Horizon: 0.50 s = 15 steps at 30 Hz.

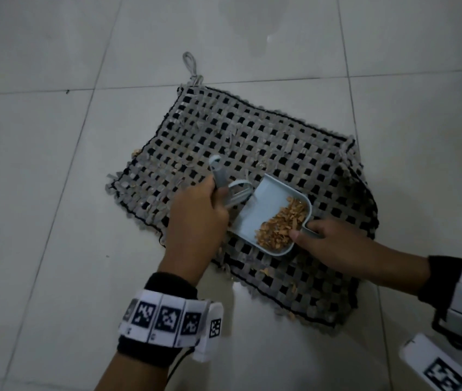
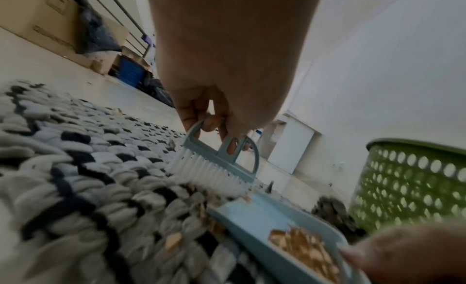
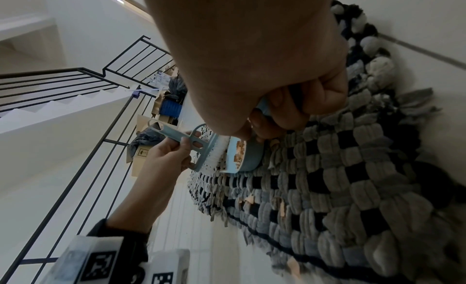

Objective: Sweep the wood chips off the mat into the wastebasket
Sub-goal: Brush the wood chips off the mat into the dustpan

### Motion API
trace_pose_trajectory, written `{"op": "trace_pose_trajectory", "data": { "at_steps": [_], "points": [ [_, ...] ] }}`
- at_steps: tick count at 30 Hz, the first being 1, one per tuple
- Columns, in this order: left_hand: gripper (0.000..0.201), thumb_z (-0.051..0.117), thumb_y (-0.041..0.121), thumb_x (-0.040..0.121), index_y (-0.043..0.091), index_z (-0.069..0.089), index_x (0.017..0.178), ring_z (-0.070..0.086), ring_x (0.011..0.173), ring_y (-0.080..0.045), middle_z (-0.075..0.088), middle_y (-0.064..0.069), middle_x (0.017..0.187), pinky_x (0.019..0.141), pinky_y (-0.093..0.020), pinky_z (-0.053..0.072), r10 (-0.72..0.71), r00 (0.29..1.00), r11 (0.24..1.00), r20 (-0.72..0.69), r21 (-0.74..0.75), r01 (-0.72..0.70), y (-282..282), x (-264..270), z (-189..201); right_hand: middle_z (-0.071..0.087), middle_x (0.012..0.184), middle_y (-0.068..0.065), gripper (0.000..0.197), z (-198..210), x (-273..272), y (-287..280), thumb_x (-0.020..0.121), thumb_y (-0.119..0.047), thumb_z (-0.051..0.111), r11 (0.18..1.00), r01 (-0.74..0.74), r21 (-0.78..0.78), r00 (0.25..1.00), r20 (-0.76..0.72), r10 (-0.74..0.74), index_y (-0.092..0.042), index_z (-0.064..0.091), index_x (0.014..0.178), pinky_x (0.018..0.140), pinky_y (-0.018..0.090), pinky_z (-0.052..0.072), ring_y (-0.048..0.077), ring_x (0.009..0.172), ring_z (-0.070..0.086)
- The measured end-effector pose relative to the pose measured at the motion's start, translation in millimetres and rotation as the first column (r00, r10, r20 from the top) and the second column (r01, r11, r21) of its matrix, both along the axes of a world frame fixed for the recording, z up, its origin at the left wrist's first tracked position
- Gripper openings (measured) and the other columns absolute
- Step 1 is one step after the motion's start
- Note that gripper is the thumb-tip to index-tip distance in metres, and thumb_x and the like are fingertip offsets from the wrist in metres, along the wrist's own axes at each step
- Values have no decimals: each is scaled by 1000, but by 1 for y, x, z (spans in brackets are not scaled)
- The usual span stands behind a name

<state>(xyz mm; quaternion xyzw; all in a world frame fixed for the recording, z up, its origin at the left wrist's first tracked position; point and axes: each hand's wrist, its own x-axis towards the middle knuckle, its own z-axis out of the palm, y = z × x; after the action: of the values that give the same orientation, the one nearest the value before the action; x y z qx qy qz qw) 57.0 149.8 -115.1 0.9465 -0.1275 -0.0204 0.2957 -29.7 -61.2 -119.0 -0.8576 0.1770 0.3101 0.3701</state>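
At centre frame in the head view, the left hand (image 1: 196, 218) is wrapped around the handle of a small grey-blue plastic hand brush (image 1: 225, 187), its white bristles (image 2: 214, 174) set against the open lip of a pale blue plastic dustpan (image 1: 263, 210), whose short handle the right hand (image 1: 328, 244) pinches from the lower right. A heap of tan wood chips (image 1: 283, 224) lies at the pan's rear, close to the right thumb. The pan sits on a grey-and-black woven rag mat (image 1: 252, 136) spread on the pale tiled floor (image 1: 40, 193), its long axis running from upper left to lower right. Stray chips (image 1: 265, 270) remain on the mat toward the frame's bottom edge. The green perforated plastic wastebasket (image 2: 408, 184) stands at the far right, beyond the mat, likely nearer the right hand, which carries the load.
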Motion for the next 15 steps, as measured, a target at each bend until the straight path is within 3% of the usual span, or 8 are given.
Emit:
{"op": "trace_pose_trajectory", "data": {
  "at_steps": [6, 9, 12, 15],
  "points": [
    [15, 53, 20, 100, 19, 66, 93, 42, 52, -6, 55, 11, 67, 46, -14, 32, 170, 983, 977, 63, -138, -160, -7, 34, 11, 44, 46, -6, 45, 1, -2, -1, 95, -52, 51, 1000, 8, 9, 1000, 12, -8, -19, 58, 64, 42, 21, 29, 6, 38, 41],
    [15, 52, 21, 101, 20, 63, 91, 44, 53, -5, 53, 11, 66, 46, -16, 28, 134, 991, 986, 0, -98, -134, -13, 40, 5, 47, 50, -4, 45, 2, -1, 0, 95, -52, 50, 1000, 3, 1, 1000, 0, -3, -19, 62, 68, 44, 23, 30, 10, 43, 45],
    [14, 52, 21, 101, 22, 58, 89, 44, 52, -8, 53, 9, 65, 47, -25, 28, 70, 997, 996, -34, -58, -72, -15, 26, 1, 45, 46, -6, 44, 3, -1, 0, 95, -52, 51, 1000, 6, 1, 1000, -3, -6, -24, 56, 62, 42, 21, 30, 5, 36, 42],
    [17, 53, 19, 101, 18, 55, 84, 36, 47, -8, 47, 7, 59, 47, -22, 23, -19, 999, 1000, -38, 6, 19, -13, 5, 1, 46, 45, -7, 41, 3, -3, -1, 95, -51, 51, 1000, 16, 13, 1000, -8, -16, -25, 58, 64, 41, 20, 31, 1, 31, 40]
  ]
}}
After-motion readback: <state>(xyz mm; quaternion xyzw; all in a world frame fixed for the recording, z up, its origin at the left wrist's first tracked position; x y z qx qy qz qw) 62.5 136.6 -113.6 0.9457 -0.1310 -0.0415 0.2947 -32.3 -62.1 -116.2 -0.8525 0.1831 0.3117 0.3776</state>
